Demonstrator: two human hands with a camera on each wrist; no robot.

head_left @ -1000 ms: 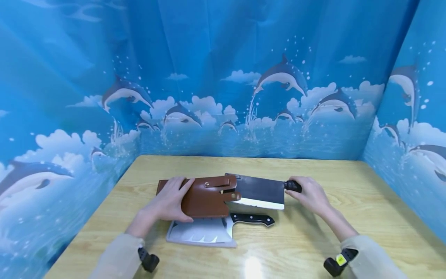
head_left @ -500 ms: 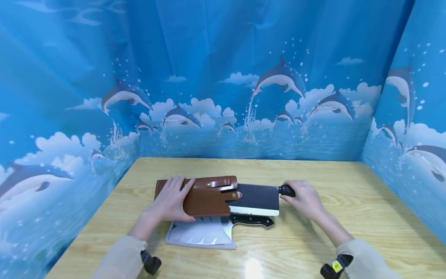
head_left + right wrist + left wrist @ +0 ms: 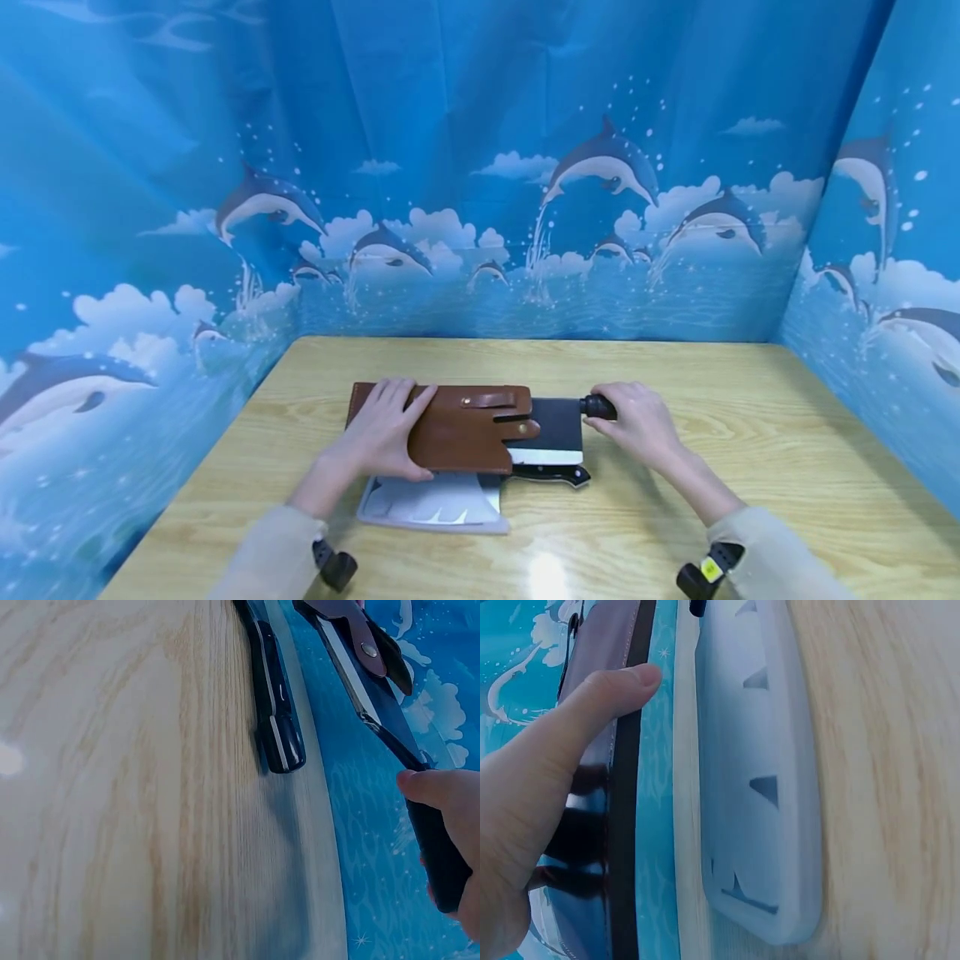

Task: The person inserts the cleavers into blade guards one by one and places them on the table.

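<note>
A brown leather sheath lies across the middle of the head view, raised off the table. My left hand grips its left part, thumb at the near edge and fingers spread over the face. A dark cleaver with a bright cutting edge has its blade partly inside the sheath's right end; the rest of the blade shows. My right hand holds the cleaver by its black handle, thumb close to the blade in the right wrist view. Two strap ends with metal snaps hang loose at the sheath's mouth.
Below the sheath, a second knife with a riveted black handle rests on the light wood table. A translucent white cover is over its broad blade. A blue dolphin-print curtain surrounds the table's back and sides.
The cleaver has moved left, deeper into the sheath, so less blade shows. My right hand has come left with it. The sheath and my left hand have shifted slightly right.
</note>
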